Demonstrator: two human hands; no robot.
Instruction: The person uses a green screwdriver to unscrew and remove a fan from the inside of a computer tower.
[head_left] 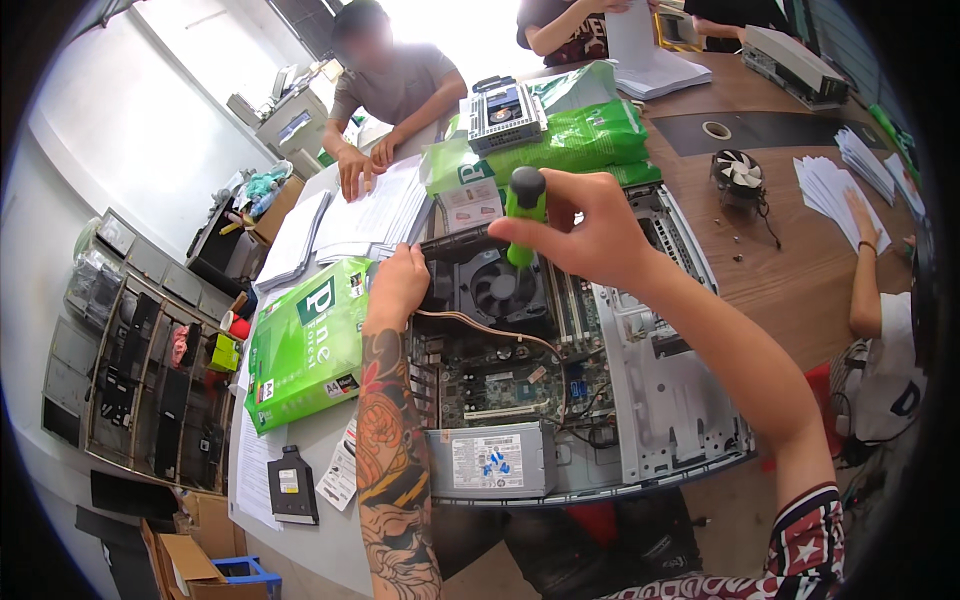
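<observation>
An open desktop computer case (655, 420) lies on the table with its black cooler fan (495, 290), green motherboard (480, 385) and silver power supply (485, 460) exposed. My right hand (585, 225) grips a green screwdriver (520, 240) with a black end, held upright over the fan; its tip is hidden. My left hand (400, 280) holds the case's upper left edge, fingers curled on the black plastic beside the fan. A green paper pack (300, 350) lies just left of my left forearm.
Paper stacks (360, 225), more green packs (590, 140), a loose fan (737, 180), a tape roll (716, 130) and a black drive (292, 485) surround the case. A co-worker (390, 90) handles papers opposite; another's hand (860, 220) rests on papers at the right.
</observation>
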